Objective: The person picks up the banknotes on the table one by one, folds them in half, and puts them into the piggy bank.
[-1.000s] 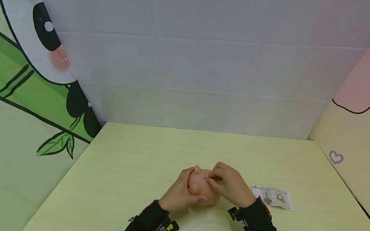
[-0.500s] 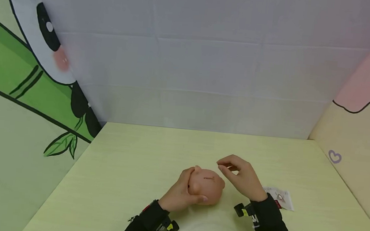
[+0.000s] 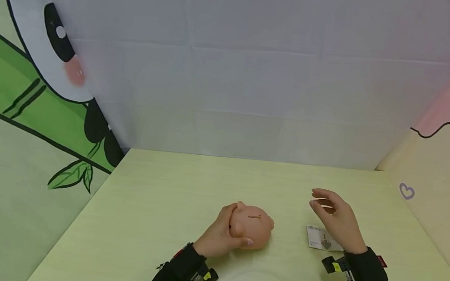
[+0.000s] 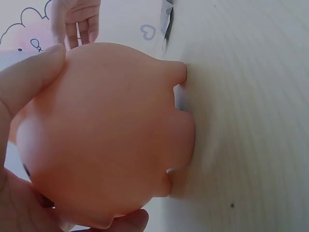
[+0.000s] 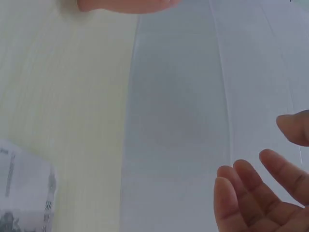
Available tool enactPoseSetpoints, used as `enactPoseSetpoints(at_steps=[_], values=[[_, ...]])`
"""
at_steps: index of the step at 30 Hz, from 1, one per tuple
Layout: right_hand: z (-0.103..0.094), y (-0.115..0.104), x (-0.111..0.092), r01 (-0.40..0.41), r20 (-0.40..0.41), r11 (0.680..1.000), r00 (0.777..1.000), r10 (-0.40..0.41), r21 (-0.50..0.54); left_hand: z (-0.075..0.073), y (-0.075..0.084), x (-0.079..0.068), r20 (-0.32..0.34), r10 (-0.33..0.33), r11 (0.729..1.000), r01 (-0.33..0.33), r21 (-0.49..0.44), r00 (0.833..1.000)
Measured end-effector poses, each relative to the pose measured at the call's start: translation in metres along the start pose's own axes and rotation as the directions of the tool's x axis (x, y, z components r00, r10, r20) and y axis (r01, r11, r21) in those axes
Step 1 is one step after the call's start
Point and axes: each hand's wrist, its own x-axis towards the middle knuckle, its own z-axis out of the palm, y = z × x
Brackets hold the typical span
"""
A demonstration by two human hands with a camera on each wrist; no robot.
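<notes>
A pink piggy bank (image 3: 255, 232) stands on the pale table, its slot facing up. My left hand (image 3: 218, 233) grips it from the left side, thumb along the near side and fingers at the far side. In the left wrist view the piggy bank (image 4: 101, 130) shows its short feet against the tabletop. To the right, my right hand (image 3: 338, 219) is raised over a banknote (image 3: 318, 238), fingers loosely bent and nothing between them. The right wrist view shows that banknote (image 5: 29, 188) apart from the fingertips; the hand covers part of it in the head view.
The pale wooden table (image 3: 173, 180) meets a grey-white backdrop (image 3: 253, 94) at its far edge. Printed cartoon panels stand along the left and right sides. A small camera is strapped at each wrist over black sleeves.
My right hand has left the piggy bank's slot, opened its pinch and moved right until it is over the banknote. The left hand and the piggy bank have stayed put.
</notes>
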Motion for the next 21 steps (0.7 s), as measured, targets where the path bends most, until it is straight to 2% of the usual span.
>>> enactPoseSetpoints(at_steps=[6, 10, 15, 21], values=[[-0.019, 0.028, -0.01, -0.071, -0.001, 0.996, 0.997, 0.071, -0.049, 0.0, 0.002, 0.0, 0.005, 0.006, 1.0, -0.006, 0.003, 1.0], [-0.036, 0.041, -0.018, -0.156, 0.056, 0.984, 0.985, 0.161, -0.087, 0.003, 0.005, 0.0, 0.015, 0.008, 1.0, -0.008, -0.006, 1.0], [-0.055, 0.049, -0.029, -0.269, 0.13, 0.947, 0.947, 0.293, -0.175, 0.005, 0.008, 0.001, 0.014, 0.004, 1.0, -0.004, 0.001, 1.0], [-0.076, 0.089, -0.002, -0.316, 0.225, 0.916, 0.901, 0.371, -0.245, 0.013, 0.011, 0.028, -0.042, -0.029, 1.0, 0.029, 0.009, 0.999]])
